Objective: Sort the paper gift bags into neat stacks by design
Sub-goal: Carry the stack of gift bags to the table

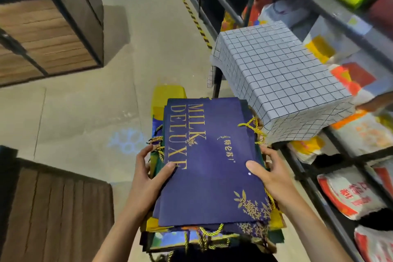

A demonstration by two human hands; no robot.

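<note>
A thick pile of flat paper gift bags (210,176) is carried low in front of me. Its top bag is dark blue with gold "MILK DELUXE" lettering and gold rope handles. Bags of other designs, yellow and green-blue, stick out beneath it (168,100). My left hand (148,178) grips the pile's left edge, thumb on the top bag. On the right edge my right hand (270,174) grips the same pile, thumb on top and fingers curled under.
A small table under a white grid-patterned cloth (274,74) stands just beyond the pile at right. Metal shelves (319,187) with sacks and packets run along the right side. Wooden crates (49,34) stand at upper left and lower left. Bare concrete floor (89,112) lies ahead.
</note>
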